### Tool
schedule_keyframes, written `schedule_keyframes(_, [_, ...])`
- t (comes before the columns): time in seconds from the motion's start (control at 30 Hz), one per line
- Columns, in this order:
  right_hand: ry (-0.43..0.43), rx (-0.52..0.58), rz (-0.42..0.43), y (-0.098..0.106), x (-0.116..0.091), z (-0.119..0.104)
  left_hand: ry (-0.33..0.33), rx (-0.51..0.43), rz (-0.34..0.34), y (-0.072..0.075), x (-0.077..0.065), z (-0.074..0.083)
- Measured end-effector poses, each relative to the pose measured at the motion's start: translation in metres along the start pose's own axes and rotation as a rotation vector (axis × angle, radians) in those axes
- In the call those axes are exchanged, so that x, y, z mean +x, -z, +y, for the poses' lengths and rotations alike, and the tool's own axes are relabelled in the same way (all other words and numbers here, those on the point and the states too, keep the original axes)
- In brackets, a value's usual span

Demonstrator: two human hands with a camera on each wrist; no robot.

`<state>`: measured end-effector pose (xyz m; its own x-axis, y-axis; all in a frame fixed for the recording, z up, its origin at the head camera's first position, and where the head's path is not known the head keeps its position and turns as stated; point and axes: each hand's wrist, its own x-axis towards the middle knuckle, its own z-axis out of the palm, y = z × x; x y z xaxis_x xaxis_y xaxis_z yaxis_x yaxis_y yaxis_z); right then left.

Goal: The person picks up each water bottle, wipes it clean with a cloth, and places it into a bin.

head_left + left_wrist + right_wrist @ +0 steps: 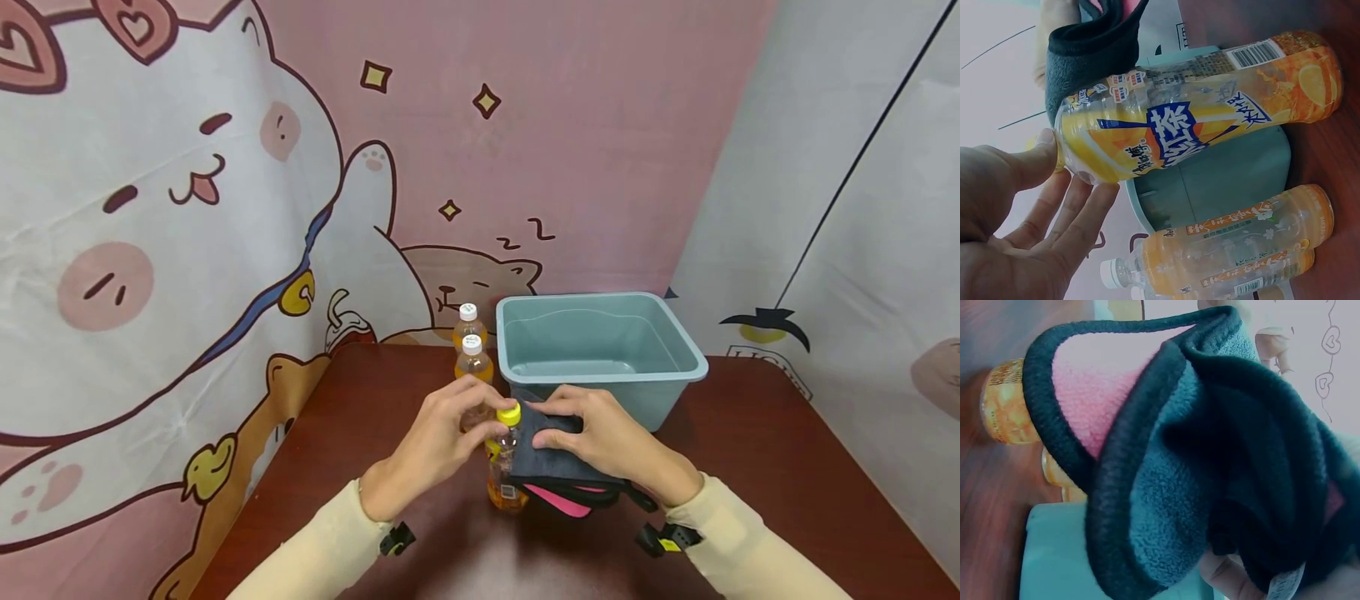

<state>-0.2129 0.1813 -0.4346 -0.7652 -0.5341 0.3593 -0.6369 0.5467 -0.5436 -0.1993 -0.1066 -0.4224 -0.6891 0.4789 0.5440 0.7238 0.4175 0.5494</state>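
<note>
An iced-tea bottle [504, 479] with a yellow cap [509, 414] stands upright on the table, its yellow label [1172, 125] facing the left wrist camera. My left hand [438, 433] pinches the bottle at its cap between thumb and fingers. In my right hand [600, 425] is a folded dark grey cloth [558, 457] with black edging and a pink inner side [1094, 381]. The cloth hangs against the right side of the bottle near its neck. In the right wrist view the cloth covers much of the scene, including most of the right fingers.
Two white-capped bottles [472, 357] of orange-labelled drink stand behind, one behind the other. To their right, a blue-green plastic tub [600, 379] sits at the table's back. The dark red table [360, 442] ends at a cartoon-printed backdrop [585, 150].
</note>
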Motion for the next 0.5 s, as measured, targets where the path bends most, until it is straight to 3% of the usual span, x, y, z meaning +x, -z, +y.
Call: schedule_keyframes(0.5, [0.013,-0.02,-0.071,-0.008,-0.009,0.013,-0.011,-0.013,-0.006,-0.001,0.001,0.0])
